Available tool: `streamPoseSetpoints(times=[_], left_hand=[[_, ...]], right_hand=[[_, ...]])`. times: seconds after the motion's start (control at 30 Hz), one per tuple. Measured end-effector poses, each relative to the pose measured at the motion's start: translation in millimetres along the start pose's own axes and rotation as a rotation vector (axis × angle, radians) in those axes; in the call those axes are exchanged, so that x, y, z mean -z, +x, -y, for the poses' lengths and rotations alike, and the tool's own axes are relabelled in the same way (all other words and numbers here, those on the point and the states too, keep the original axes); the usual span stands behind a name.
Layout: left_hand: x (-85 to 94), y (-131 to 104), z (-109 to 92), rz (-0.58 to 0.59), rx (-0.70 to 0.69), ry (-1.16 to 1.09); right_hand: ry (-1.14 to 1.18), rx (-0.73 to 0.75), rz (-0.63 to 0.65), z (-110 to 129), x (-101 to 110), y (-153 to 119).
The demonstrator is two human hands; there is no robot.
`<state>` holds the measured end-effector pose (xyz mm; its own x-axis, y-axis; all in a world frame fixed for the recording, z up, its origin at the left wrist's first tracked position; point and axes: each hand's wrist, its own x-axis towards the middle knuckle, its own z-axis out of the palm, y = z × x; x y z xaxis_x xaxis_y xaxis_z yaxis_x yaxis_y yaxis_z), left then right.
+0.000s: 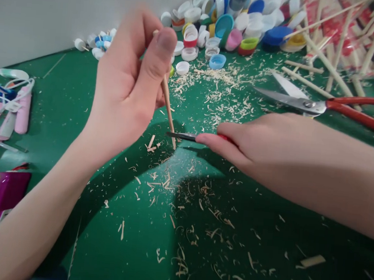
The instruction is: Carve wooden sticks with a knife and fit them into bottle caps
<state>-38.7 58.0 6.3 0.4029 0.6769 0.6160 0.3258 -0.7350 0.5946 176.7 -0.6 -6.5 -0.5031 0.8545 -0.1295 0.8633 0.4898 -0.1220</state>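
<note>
My left hand (132,66) is closed around a thin wooden stick (168,102), which slants down to a narrowed tip just over the green table. My right hand (248,138) grips a small knife with a red handle; most of that handle is hidden in the fingers. The dark blade (182,136) points left and lies across the stick near its lower end. Pale wood shavings (167,181) are strewn on the table under and around both hands.
Bottle caps (224,26) of many colours are heaped at the back. Red-handled scissors (309,105) lie with blades apart at the right, near loose wooden sticks (338,70). Pink tools (22,110) with cords and a purple device (5,199) sit along the left side.
</note>
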Motion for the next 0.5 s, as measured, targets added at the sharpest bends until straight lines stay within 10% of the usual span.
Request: streamPoseSetpoints(times=[0.5], left_hand=[[-4.8, 0, 10, -0.032, -0.129, -0.028]], right_hand=[[-0.012, -0.111, 0.14, 10, 5, 8]])
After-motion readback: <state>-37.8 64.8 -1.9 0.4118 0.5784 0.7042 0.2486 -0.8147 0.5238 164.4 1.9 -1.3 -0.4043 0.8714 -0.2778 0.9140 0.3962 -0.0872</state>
